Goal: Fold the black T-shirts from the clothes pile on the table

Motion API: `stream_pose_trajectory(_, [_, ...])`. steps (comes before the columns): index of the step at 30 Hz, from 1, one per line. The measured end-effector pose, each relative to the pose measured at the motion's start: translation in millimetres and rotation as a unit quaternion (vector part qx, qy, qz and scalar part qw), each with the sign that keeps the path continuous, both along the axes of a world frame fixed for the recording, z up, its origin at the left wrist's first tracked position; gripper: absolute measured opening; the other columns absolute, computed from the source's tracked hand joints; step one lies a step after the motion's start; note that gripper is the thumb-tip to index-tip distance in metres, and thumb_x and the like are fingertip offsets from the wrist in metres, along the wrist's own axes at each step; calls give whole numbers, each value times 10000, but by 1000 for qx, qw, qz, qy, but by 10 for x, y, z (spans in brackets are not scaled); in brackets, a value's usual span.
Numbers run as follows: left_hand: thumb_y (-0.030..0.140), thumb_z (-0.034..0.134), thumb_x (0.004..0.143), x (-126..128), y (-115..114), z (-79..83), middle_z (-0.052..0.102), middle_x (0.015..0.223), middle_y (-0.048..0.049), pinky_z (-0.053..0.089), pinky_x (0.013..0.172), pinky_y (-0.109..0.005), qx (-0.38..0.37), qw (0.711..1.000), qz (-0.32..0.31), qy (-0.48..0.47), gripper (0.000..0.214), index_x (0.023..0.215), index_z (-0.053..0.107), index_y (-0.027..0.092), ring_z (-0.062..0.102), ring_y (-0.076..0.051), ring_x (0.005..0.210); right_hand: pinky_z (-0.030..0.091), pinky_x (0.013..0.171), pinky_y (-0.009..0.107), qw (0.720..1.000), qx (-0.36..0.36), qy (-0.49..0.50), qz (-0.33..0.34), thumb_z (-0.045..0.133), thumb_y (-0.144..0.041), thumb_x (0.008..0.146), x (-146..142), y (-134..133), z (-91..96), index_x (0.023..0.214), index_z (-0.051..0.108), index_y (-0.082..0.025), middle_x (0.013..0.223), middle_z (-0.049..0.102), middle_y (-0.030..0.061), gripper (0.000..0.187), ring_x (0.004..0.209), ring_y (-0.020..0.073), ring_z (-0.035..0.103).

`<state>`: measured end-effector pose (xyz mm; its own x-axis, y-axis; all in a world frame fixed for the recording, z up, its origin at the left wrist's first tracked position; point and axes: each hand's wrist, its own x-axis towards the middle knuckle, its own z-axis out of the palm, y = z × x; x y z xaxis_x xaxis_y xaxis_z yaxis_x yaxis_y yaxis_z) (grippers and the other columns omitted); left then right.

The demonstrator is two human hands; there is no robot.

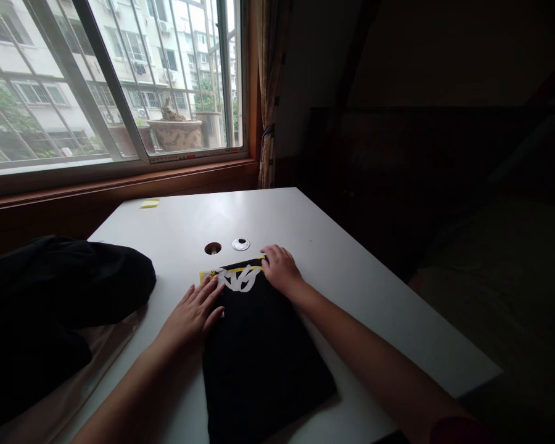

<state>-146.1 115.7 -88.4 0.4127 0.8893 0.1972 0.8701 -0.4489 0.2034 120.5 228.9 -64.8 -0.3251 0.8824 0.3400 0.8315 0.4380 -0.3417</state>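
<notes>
Black drawstring trousers (263, 351) lie folded lengthwise on the white table, with the waist end away from me. Yellow trim runs along the waistband, and a white drawstring (243, 279) is looped over it. My left hand (195, 308) rests on the left edge just below the waistband, fingers stretched and slightly spread. At the far right corner of the waistband is my right hand (282, 268), its fingers curled over the edge and its thumb on the near side. Part of that corner is hidden beneath it.
Dark cloth (65, 290) is heaped at the left, with paler fabric (106, 345) under it. Beyond the trousers, the white table (351, 296) has a round hole (213, 248) and a silvery round cover (241, 244). A yellow slip (150, 203) lies near the window (120, 80).
</notes>
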Motion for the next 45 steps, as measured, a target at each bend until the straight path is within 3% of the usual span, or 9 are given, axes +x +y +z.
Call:
stream_pose_trajectory(3, [482,406,1048,-24,-2,-85,278,1627,-115,205,1208,-601,7,999,25,26,590,1572,326,223,252,-327,1501,186,1228,452,993,11,-49,104,381,-320,1022,-219,-194,-59,1442,504,-169,1543,462,118,463,1436,256,372])
stream_pose_trajectory(7, [476,388,1051,-29,-37,-145,237,1631,-131,233,1203,-584,16,997,40,71,614,1574,309,164,236,-318,1506,132,1245,474,977,-27,-101,183,323,-508,1039,-365,-355,-155,1525,417,-181,1630,327,96,593,1516,252,243])
stream_pose_trajectory(12, [491,369,1056,-17,-61,-125,180,1642,-99,214,1222,-545,2,990,67,122,630,1591,257,177,193,-285,1517,94,1251,455,981,-72,-116,136,267,-525,1041,-202,-251,-164,1558,367,-156,1651,263,93,643,1534,239,193])
stream_pose_trajectory(17, [510,370,1053,21,-66,-50,146,1644,-80,193,1231,-533,-35,988,80,130,649,1597,233,182,164,-279,1521,123,1242,484,984,-123,-103,75,232,-474,1051,104,-89,-176,1592,288,-209,1670,203,38,605,1542,227,162])
stream_pose_trajectory(26, [546,350,1049,-69,-47,-22,130,1646,-53,210,1228,-532,-59,986,81,131,656,1595,227,203,152,-267,1522,123,1250,456,990,-111,-84,32,220,-506,1053,347,-12,-327,1599,269,-190,1654,261,44,633,1537,222,186])
stream_pose_trajectory(33, [480,316,1057,-332,3,-76,269,1628,-119,340,1177,-551,42,988,131,77,629,1581,287,133,242,-331,1501,176,1246,457,994,-89,-58,26,276,-456,1053,366,-32,-352,1578,327,-182,1624,336,52,595,1517,236,253])
stream_pose_trajectory(39, [388,380,1073,-58,-87,149,317,1624,-79,344,1193,-543,111,993,26,-9,569,1598,229,228,243,-294,1506,210,1236,455,996,-77,-37,36,300,-417,1056,395,-69,-313,1557,372,-207,1598,392,47,548,1502,237,293])
stream_pose_trajectory(43, [298,441,1059,270,-238,281,301,1631,-49,337,1202,-541,72,988,-134,18,587,1601,216,269,232,-291,1508,221,1232,462,996,-66,-32,42,331,-396,1053,405,-80,-301,1537,406,-231,1586,416,31,517,1493,239,314])
stream_pose_trajectory(45, [301,471,1051,386,-291,288,282,1636,-45,347,1198,-536,35,983,-176,35,605,1600,218,270,235,-292,1506,225,1232,458,996,-62,-31,48,346,-403,1051,411,-81,-300,1522,431,-236,1580,426,30,507,1487,242,325])
